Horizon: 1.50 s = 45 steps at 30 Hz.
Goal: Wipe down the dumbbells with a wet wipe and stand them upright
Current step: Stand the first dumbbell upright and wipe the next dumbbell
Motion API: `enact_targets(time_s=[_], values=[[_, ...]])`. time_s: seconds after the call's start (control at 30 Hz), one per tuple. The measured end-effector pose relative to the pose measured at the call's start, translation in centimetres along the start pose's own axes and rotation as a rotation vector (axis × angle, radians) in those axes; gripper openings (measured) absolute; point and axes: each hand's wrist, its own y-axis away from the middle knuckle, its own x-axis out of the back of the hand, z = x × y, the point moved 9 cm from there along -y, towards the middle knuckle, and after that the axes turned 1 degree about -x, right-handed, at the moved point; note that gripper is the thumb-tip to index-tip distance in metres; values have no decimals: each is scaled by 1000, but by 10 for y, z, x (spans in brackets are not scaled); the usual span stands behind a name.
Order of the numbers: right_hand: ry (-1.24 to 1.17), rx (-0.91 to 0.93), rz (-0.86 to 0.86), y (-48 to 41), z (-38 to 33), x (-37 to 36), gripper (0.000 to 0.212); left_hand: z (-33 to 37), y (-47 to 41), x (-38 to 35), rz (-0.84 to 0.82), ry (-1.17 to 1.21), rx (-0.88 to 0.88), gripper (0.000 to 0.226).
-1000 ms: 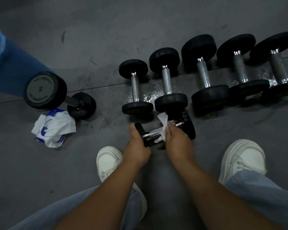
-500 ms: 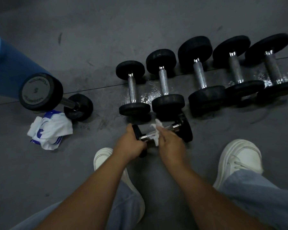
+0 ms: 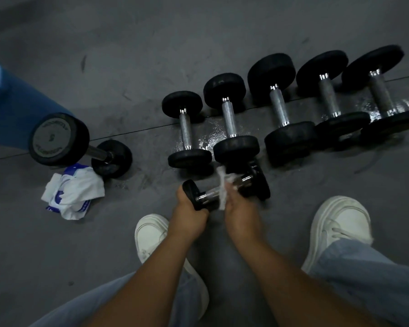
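Note:
A small black dumbbell (image 3: 257,182) with a chrome handle lies sideways just above the floor in front of me. My left hand (image 3: 187,218) grips its near black end. My right hand (image 3: 241,213) holds a white wet wipe (image 3: 222,185) wrapped around the handle. Behind it, several black dumbbells (image 3: 229,119) lie in a row on the dark floor, handles pointing away from me. One larger dumbbell (image 3: 59,138) stands upright at the left.
A white and blue wipe packet (image 3: 73,192) lies crumpled on the floor by the upright dumbbell. A blue rolled mat (image 3: 7,107) is at the far left. My white shoes (image 3: 340,223) flank my hands. Wet patches (image 3: 208,138) shine between the dumbbells.
My right hand with the wipe has slid along the handle, from the middle towards the right end. The camera view has shifted slightly; the row of dumbbells has not moved.

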Motion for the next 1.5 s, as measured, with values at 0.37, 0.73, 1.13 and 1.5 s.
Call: enact_targets(time_s=[0.37, 0.73, 1.13, 1.5], values=[[46, 74, -122, 2, -7, -20, 36, -4, 6, 7, 36, -38, 143, 71], [17, -61, -120, -7, -4, -3, 32, -1, 6, -6, 59, -146, -13, 85], [-25, -121, 102, 6, 10, 19, 37, 7, -7, 20, 98, -175, -82, 78], [99, -97, 54, -9, -1, 8, 34, 7, -5, 8, 88, -238, -68, 75]])
